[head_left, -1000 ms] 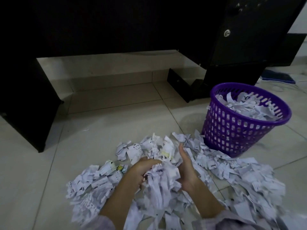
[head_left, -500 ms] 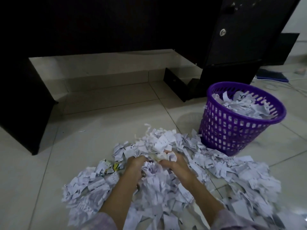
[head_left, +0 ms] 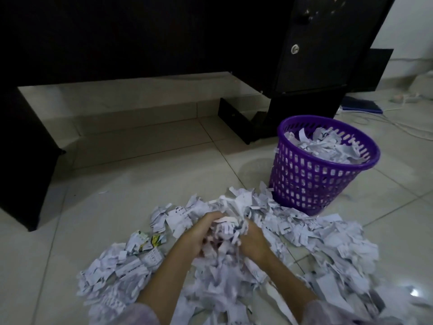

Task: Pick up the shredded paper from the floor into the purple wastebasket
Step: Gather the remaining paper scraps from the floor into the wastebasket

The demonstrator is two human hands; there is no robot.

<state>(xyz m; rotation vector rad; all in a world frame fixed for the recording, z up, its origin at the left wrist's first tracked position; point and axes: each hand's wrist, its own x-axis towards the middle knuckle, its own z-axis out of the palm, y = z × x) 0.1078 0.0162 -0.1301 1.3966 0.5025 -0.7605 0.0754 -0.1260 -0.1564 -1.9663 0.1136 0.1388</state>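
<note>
The scene is dim and bluish, with the dark desk [head_left: 140, 31] at the far side swallowed in near-black shadow. A small bright glare spot sits on the glossy floor tiles [head_left: 413, 292] at the near right, and the purple wastebasket [head_left: 314, 179] casts a soft shadow to its left. The hands and nearby shredded paper [head_left: 220, 266] are motion-blurred, and straight lines bow toward the edges.

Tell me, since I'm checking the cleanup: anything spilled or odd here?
Yes. Shredded paper lies heaped across the tiled floor beside the purple wastebasket, which is nearly full. Both hands, left hand and right hand, grip a bunch.
</note>
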